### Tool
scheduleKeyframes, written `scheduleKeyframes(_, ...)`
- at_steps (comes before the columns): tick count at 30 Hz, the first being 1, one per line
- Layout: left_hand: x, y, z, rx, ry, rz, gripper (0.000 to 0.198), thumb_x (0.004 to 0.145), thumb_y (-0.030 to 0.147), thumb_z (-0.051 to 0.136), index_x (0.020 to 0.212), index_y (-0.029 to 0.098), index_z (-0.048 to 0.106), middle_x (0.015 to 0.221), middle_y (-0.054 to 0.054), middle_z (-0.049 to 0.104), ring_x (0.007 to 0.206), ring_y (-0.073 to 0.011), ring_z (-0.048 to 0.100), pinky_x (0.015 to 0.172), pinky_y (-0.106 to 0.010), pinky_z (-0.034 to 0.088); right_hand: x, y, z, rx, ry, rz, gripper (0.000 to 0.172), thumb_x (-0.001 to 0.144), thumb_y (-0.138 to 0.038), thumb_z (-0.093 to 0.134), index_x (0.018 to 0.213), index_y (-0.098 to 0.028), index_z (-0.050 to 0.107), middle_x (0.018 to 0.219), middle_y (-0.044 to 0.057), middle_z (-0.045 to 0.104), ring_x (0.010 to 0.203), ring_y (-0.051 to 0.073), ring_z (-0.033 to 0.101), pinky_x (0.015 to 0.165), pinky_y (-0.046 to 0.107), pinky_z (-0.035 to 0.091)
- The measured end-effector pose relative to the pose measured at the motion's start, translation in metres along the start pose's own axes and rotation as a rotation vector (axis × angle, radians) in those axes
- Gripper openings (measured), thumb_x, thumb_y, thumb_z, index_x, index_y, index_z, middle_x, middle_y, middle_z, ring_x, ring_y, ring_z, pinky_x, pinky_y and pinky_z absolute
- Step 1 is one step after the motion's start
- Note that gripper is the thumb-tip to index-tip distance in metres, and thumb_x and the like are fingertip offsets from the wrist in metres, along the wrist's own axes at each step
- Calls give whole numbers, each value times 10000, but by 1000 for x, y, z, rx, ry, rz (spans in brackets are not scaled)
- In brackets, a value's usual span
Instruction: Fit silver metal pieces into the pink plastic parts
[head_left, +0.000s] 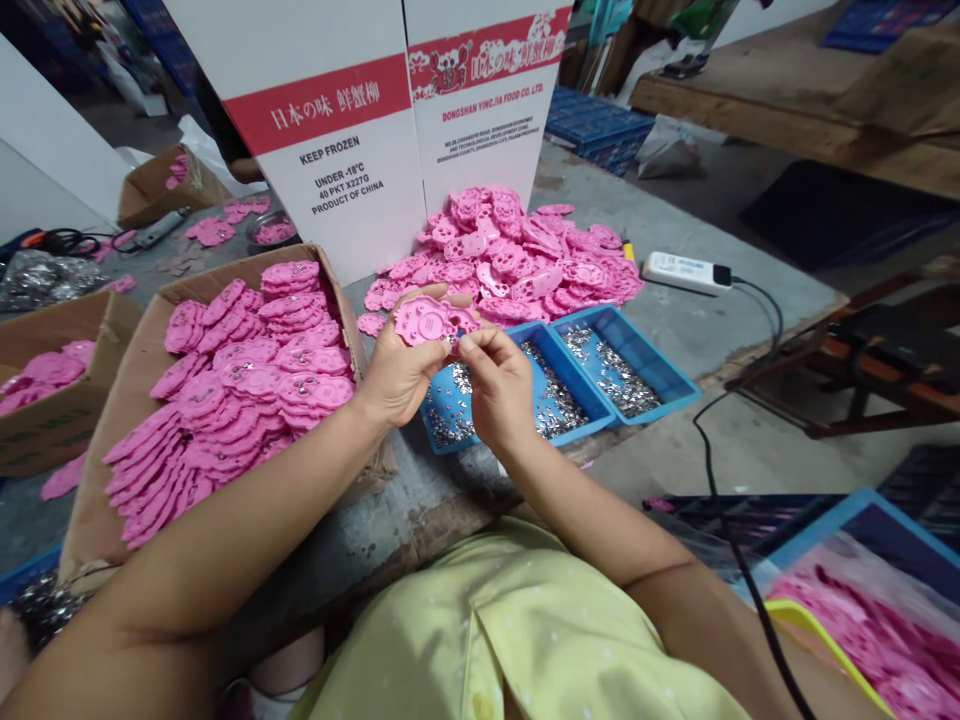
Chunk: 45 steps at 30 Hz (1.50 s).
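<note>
Grey worktable (697,330), white carton (375,130) behind, concrete floor (750,450)

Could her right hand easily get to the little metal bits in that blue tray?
Probably yes: the right hand hovers directly above the blue tray, nothing lies between, though its fingertips are busy at the pink piece.

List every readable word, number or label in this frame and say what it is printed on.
White carton, left face: "KEEP FROZEN", "UNDER -18°C", "40 PKT X227G", "PRODUCT OF CHINA"
Same face, red band: "日本の味 鮮蟹柳"
Right face: "DONGSHAN YINGJIA FOOD CO.,LTD."; smaller lines below too small to read.
</note>
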<state>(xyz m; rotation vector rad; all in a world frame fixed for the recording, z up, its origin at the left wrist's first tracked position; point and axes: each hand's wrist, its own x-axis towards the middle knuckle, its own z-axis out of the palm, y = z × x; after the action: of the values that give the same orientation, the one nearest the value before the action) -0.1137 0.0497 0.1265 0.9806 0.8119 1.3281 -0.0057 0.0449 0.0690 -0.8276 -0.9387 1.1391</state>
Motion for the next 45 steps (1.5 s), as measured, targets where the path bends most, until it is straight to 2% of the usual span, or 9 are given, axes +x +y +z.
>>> scheduleKeyframes(10,-1,2,1,2,39,-55,664,574,103,776,1196,245,593,1066,-41,796,1064,-259,757,861,-362,637,-2,-7,-12,6,-51,-28,283,838,-466,822,789,-236,664,1018,40,697,1034,213,632,979,394,524)
scheduleKeyframes(13,2,2,-2,-6,78,-108,566,576,96,749,1109,222,606,1016,-38,797,985,-256,761,842,-399,660,18,-12,-39,-43,-10,-103,202,849,-412,804,857,-243,694,1135,43,717,1021,196,656,964,386,538)
scheduleKeyframes(16,7,0,-6,-15,94,-163,433,606,96,682,1026,193,637,977,-54,794,926,-241,753,830,-406,666,45,-18,-79,-370,5,-108,162,850,-357,776,952,-250,710,973,25,723,863,191,639,851,373,551)
scheduleKeyframes(22,15,-11,-18,-14,133,-351,280,630,126,635,908,143,669,941,-111,800,771,-203,713,759,-378,640,53,-21,-116,-1523,-610,229,246,828,-154,738,1066,-196,786,1122,118,778,948,258,708,834,343,516)
scheduleKeyframes(26,15,-14,-21,-3,146,-343,262,648,78,656,898,154,632,909,-102,796,743,-197,717,753,-366,629,38,-13,-106,-1792,-848,316,395,931,-83,529,1215,-189,782,1249,191,761,1014,309,756,766,337,495)
scheduleKeyframes(30,14,-14,-19,-3,176,-371,265,709,74,644,956,168,614,863,-95,783,771,-214,740,774,-364,635,37,-6,-103,-1791,-845,342,377,941,-78,497,1155,-183,789,1215,191,790,1108,324,753,807,337,498)
scheduleKeyframes(38,16,-17,-24,-22,174,-481,240,791,126,628,1026,161,597,816,-125,780,671,-229,749,616,-338,613,49,-9,-116,-1613,-471,247,239,935,-144,579,1086,-173,761,1074,154,810,988,295,746,804,335,489)
scheduleKeyframes(43,11,-9,-18,88,128,-526,229,820,161,652,1045,155,613,832,-104,775,669,-241,752,625,-391,627,54,-13,-120,-913,-236,222,6,813,-191,732,818,-195,733,728,15,723,583,156,600,615,302,467)
scheduleKeyframes(45,8,-6,-14,123,105,-530,235,783,118,701,998,157,613,819,-87,765,649,-219,742,617,-366,619,52,-17,-114,-562,-210,233,161,739,-293,848,749,-202,715,630,-20,650,495,115,490,517,287,404)
